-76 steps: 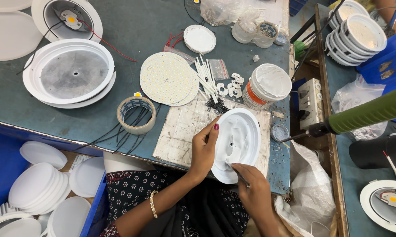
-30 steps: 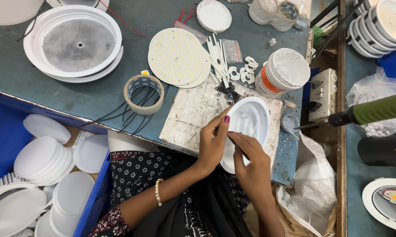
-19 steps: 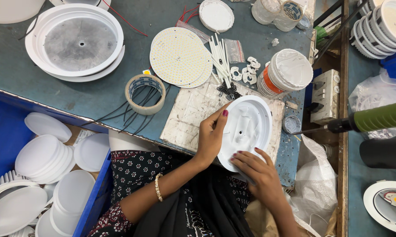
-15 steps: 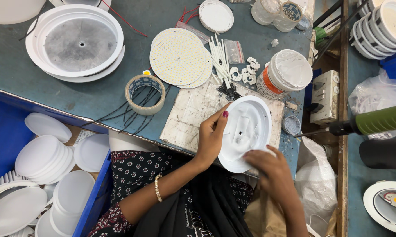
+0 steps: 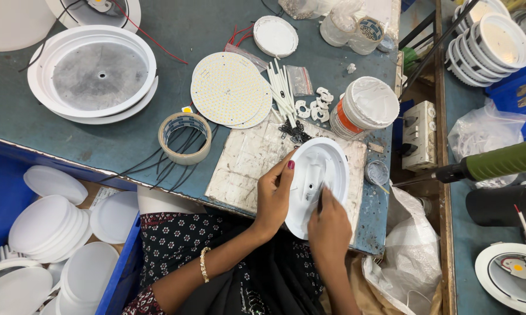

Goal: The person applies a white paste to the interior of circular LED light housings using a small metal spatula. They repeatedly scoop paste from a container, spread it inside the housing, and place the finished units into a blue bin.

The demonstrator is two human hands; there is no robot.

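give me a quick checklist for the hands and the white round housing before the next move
1. Left hand steadying the white round housing: ok, its fingers grip the left rim.
2. Right hand placed on the work: ok, its fingertips reach into the housing's centre recess.
3. What the right hand pinches: cannot tell, too small and partly hidden.
4. Housing supported: ok in part, its upper half lies over the stained work board, while the lower edge hangs past the table edge.
5. Small parts within reach: ok, the black screws and white clips lie just above the housing.
6. Tape roll out of the way: ok, it sits apart to the left.
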